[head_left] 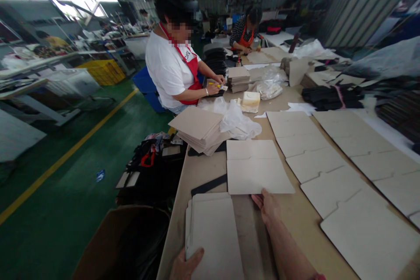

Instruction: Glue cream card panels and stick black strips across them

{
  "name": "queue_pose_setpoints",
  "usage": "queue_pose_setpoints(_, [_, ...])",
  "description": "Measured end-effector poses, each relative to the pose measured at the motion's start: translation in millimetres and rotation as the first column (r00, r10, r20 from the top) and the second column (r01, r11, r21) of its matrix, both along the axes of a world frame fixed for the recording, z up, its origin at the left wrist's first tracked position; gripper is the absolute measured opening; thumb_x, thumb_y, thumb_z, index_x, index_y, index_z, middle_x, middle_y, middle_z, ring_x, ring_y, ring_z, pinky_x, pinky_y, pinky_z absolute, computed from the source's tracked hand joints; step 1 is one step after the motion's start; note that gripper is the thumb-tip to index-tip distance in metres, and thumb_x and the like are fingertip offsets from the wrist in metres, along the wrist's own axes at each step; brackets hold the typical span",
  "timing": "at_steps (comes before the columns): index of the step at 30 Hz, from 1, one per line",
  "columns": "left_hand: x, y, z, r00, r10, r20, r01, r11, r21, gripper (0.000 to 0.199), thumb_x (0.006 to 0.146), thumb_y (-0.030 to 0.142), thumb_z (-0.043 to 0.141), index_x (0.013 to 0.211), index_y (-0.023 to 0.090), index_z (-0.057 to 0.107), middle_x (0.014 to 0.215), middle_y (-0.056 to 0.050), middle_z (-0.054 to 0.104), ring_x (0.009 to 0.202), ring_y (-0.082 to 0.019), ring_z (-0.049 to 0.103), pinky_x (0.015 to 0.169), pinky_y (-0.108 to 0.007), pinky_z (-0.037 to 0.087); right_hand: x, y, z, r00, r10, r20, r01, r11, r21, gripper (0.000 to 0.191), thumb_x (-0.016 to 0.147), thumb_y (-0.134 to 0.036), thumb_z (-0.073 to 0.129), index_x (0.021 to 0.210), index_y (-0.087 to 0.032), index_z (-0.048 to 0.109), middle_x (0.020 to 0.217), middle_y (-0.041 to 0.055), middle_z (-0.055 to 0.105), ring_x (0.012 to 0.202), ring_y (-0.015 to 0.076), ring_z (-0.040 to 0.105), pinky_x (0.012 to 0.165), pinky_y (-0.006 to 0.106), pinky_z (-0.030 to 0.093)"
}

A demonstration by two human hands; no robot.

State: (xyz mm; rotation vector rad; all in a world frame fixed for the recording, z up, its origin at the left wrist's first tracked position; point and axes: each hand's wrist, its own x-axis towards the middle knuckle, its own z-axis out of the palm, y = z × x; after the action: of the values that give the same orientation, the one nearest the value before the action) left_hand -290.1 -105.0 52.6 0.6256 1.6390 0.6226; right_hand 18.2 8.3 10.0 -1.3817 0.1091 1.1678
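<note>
My left hand (184,266) grips the near left edge of a stack of grey-beige cardboard sheets (215,232), its thumb on top. With the thumb above and fingers below, my right hand (269,208) pinches the near edge of a single cardboard sheet (257,177). That sheet overlaps another one just beyond it. A dark strip (210,185) lies on the table between the stack and the far pile. To the right, overlapping rows of cardboard sheets (323,164) cover the tabletop.
A taller cardboard pile (198,124) sits beside crumpled clear plastic (241,120). Across the table's corner a person in a red apron (193,70) works with a yellow tool. An open carton (121,240) and dark bags (147,170) stand on the floor at left.
</note>
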Motion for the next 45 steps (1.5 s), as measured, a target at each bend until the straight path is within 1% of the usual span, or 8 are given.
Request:
queue_pose_setpoints(8, [6.5,-5.1,5.5,0.991,0.012,0.134,-0.014,1.000,0.015,0.066,0.058,0.057,0.084,0.102,0.009,0.070,0.090,-0.015,0.076,0.080,-0.032,0.071,0.070,-0.039,0.057,-3.6,-39.0,14.3,0.948,0.275,0.160,-0.255,0.957,-0.136,0.029,0.075,-0.046,0.064,0.080,-0.018,0.056,0.068,0.0054,0.071,0.059,0.0181,0.068,0.052,0.029,0.057])
queue_pose_setpoints(15, [4.7,-12.3,-4.0,0.987,0.035,0.156,-0.037,0.999,0.014,0.064,0.064,0.047,0.085,0.112,0.009,0.067,0.098,-0.014,0.075,0.084,-0.027,0.070,0.073,-0.034,0.055,-64.2,-110.0,31.8,0.640,0.661,0.391,-0.632,0.743,-0.221,0.033,0.066,-0.038,0.070,0.094,-0.019,0.070,0.093,0.0075,0.073,0.087,0.0246,0.065,0.079,0.037,0.052])
queue_pose_setpoints(19, [6.1,-13.3,-4.5,0.987,0.025,0.160,-0.031,0.999,0.038,0.066,0.062,0.047,0.085,0.112,0.008,0.067,0.097,-0.014,0.075,0.082,-0.027,0.070,0.073,-0.034,0.054,-84.7,-121.5,32.1,0.359,0.696,0.621,-0.671,0.655,-0.346,0.049,0.077,-0.043,0.058,0.116,-0.014,0.065,0.116,0.0147,0.066,0.107,0.0284,0.060,0.095,0.042,0.045])
queue_pose_setpoints(25, [5.9,-14.2,-5.1,0.992,0.005,0.129,-0.011,0.999,0.047,0.059,0.065,0.043,0.082,0.111,0.009,0.068,0.095,-0.012,0.075,0.081,-0.026,0.069,0.072,-0.033,0.053,-82.7,-120.7,30.2,0.395,0.708,0.585,-0.640,0.669,-0.377,0.038,0.079,-0.046,0.056,0.101,-0.017,0.067,0.102,0.0107,0.070,0.094,0.0261,0.064,0.085,0.037,0.050])
queue_pose_setpoints(31, [5.4,-12.7,-7.7,0.998,0.017,0.060,-0.019,1.000,0.024,0.058,0.061,0.042,0.083,0.107,0.009,0.070,0.095,-0.012,0.075,0.085,-0.026,0.068,0.073,-0.032,0.052,-93.1,-124.7,40.3,0.146,0.577,0.803,-0.659,0.663,-0.356,0.042,0.082,-0.040,0.053,0.112,-0.014,0.066,0.110,0.0149,0.069,0.107,0.0310,0.059,0.097,0.046,0.045])
queue_pose_setpoints(38, [6.1,-11.3,-7.3,0.999,0.033,0.039,-0.034,0.999,0.013,0.057,0.060,0.040,0.084,0.106,0.010,0.070,0.094,-0.011,0.076,0.084,-0.028,0.069,0.073,-0.033,0.052,-91.4,-111.8,58.4,0.598,0.725,0.343,-0.651,0.689,-0.321,0.067,0.071,-0.051,0.069,0.125,-0.014,0.055,0.080,0.0050,0.075,0.071,0.0247,0.068,0.062,0.033,0.052])
queue_pose_setpoints(41, [4.6,-10.9,-7.5,0.998,0.048,0.044,-0.048,0.999,0.006,0.061,0.058,0.045,0.085,0.106,0.009,0.071,0.094,-0.012,0.076,0.085,-0.029,0.069,0.074,-0.034,0.053,-84.2,-115.0,59.2,0.650,0.744,0.154,-0.723,0.668,-0.176,0.047,0.070,-0.052,0.072,0.100,-0.016,0.067,0.080,0.0046,0.075,0.072,0.0237,0.068,0.063,0.032,0.052])
queue_pose_setpoints(45, [3.9,-8.9,-7.4,0.996,0.048,0.080,-0.049,0.999,0.001,0.059,0.065,0.051,0.082,0.105,0.009,0.071,0.093,-0.013,0.076,0.084,-0.028,0.070,0.073,-0.034,0.054,-65.6,-123.5,60.5,0.828,0.560,-0.020,-0.561,0.827,-0.050,0.043,0.066,-0.048,0.080,0.094,-0.018,0.069,0.079,0.0020,0.075,0.072,0.0213,0.068,0.066,0.031,0.053])
